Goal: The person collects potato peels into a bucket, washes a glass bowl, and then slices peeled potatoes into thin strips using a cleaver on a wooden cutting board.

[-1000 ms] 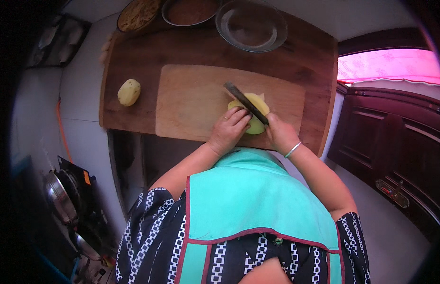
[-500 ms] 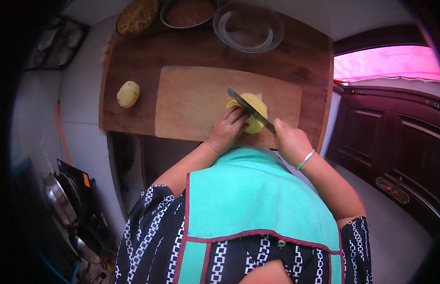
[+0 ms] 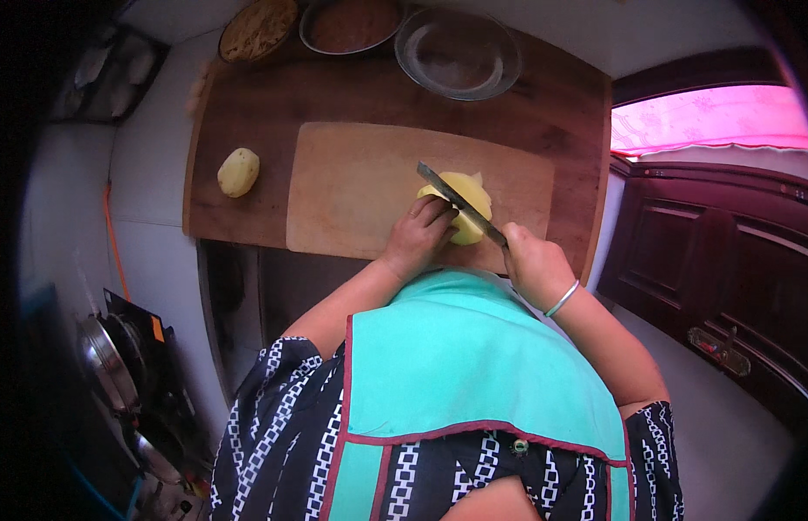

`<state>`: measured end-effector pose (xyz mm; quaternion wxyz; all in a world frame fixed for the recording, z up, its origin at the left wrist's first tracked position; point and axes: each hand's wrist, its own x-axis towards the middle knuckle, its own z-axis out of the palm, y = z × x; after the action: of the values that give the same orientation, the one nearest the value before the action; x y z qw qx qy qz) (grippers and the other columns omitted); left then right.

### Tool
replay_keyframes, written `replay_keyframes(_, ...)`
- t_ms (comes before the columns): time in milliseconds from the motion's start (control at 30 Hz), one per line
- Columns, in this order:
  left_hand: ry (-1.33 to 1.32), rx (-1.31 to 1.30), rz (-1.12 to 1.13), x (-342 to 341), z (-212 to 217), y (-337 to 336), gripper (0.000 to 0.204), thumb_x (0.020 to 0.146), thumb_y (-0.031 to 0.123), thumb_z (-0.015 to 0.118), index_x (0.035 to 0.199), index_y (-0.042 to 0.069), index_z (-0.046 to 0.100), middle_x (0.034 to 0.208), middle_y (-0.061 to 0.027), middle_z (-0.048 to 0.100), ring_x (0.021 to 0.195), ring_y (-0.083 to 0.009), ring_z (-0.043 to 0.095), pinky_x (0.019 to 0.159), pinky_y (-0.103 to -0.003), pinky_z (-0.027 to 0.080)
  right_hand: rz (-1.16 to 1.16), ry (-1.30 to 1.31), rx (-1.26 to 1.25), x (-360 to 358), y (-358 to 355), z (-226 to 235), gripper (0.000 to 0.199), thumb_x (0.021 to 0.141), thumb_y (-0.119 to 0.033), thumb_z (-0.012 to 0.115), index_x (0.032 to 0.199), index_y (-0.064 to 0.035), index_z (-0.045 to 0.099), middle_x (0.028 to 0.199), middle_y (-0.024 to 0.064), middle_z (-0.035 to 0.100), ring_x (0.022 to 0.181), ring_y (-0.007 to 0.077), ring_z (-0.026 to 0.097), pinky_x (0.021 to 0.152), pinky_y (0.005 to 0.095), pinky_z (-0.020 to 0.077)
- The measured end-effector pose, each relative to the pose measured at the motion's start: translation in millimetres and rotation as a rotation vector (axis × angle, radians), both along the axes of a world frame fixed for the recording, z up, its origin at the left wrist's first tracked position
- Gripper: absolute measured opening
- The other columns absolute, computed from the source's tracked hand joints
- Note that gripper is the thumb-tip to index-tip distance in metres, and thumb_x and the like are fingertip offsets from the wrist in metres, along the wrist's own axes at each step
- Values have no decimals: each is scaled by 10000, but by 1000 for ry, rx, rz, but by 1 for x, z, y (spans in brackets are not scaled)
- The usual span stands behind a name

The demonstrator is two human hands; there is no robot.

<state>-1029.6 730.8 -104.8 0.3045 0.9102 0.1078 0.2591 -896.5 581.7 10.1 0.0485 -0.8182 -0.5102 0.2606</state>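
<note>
So, R hand [image 3: 538, 265] grips metal knife [image 3: 457, 201]; L hand [image 3: 417, 236], curled, holds smooth rounded yel. potato [image 3: 475, 193].

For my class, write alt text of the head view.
The right hand holds a knife across a cut potato on a board; the left hand touches the potato. A whole potato lies left of the board and a glass bowl stands beyond.

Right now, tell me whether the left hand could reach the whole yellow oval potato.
Probably yes: the way to the whole potato looks free across the flat tan wooden board, though the left hand must leave the cut yellow potato.
</note>
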Motion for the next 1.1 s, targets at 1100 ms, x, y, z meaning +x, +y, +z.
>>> replay_keyframes(1100, -2, 20, 13, -4, -3, -2, 314, 701, 105, 677, 1010, 74, 632, 1048, -92, 589, 1029, -283, 546, 840, -363, 494, -10, -28, 173, -5, -7, 0, 162, 811, -53, 472, 973, -44, 476, 788, 176, 580, 651, 350, 596, 546, 444, 479)
